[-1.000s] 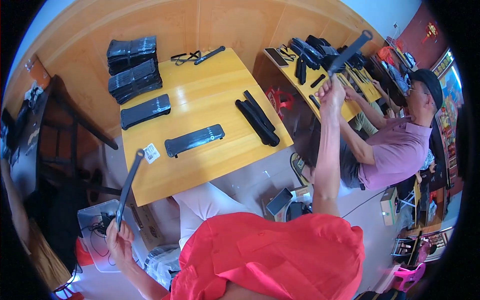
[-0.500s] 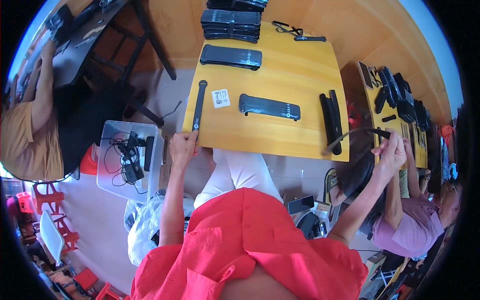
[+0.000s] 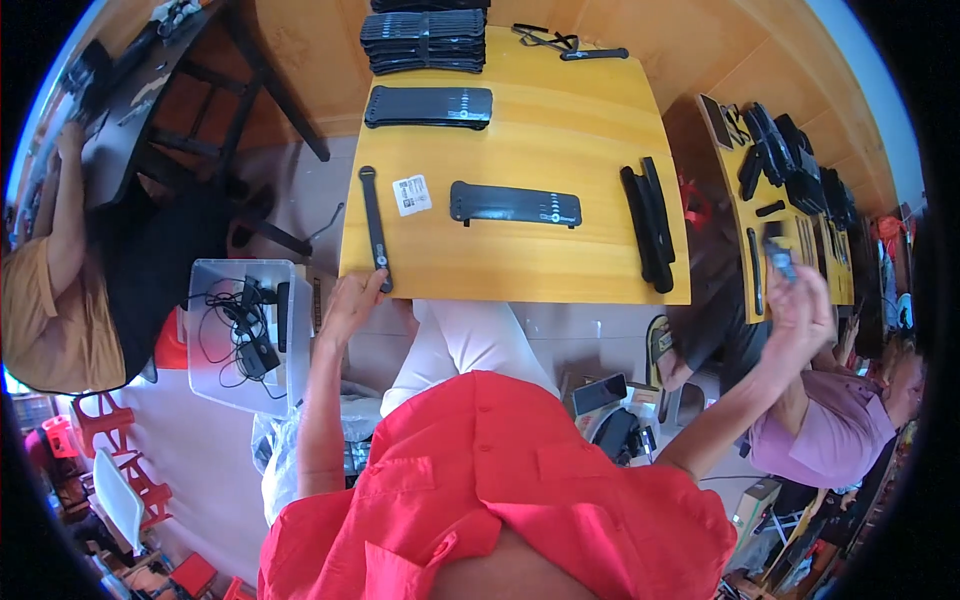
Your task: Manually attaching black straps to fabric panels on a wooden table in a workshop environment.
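At the table's near left corner, my left hand [image 3: 350, 303] has its fingers closed on the near end of a black strap [image 3: 373, 215]. The strap lies lengthwise along the table's left side, its rounded far end flat on the wood. Off the right side, my right hand [image 3: 800, 305] is closed around a small dark-topped, bluish object [image 3: 779, 252], too blurred to name. A flat black strap bundle [image 3: 515, 204] rests mid-table, beside a white printed label [image 3: 411, 195]. Black rolled sleeves [image 3: 648, 225] lie near the right edge.
Stacked black straps [image 3: 428, 106] stand at the back left of the yellow table [image 3: 540, 270]. A second table at right holds black packs and a strap [image 3: 755, 270]. A clear bin [image 3: 205, 350] of cables sits on the floor at left. People sit on both sides.
My right hand no longer holds a long black strap; it now has a small dark-and-blue object. A strap now lies on the right-hand table. My left hand has loosened from a fist.
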The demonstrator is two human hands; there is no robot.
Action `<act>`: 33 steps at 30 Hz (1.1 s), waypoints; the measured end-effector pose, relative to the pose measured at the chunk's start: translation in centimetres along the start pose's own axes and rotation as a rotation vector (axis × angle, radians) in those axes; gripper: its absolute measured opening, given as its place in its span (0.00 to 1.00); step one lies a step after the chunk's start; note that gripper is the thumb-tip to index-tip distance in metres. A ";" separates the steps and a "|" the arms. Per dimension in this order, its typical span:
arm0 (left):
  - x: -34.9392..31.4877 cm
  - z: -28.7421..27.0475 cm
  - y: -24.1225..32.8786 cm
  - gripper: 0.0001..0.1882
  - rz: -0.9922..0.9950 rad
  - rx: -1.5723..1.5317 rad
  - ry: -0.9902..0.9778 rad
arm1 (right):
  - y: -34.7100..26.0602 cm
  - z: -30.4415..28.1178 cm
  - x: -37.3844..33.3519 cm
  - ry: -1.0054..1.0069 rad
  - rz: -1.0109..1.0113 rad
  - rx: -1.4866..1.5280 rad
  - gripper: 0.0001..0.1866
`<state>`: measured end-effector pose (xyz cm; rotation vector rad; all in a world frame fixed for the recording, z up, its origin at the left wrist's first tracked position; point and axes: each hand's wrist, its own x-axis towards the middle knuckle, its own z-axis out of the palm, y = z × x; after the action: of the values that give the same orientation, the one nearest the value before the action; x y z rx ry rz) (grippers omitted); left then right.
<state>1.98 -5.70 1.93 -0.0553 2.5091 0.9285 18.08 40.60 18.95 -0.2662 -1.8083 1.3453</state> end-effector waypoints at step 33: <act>2.1 4.3 6.8 0.08 0.229 -0.654 -0.313 | 13.8 14.4 -10.5 -0.400 0.618 0.140 0.06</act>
<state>0.54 2.50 2.33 0.1613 1.8670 1.6738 10.04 29.91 0.89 -0.5418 -2.0306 2.0662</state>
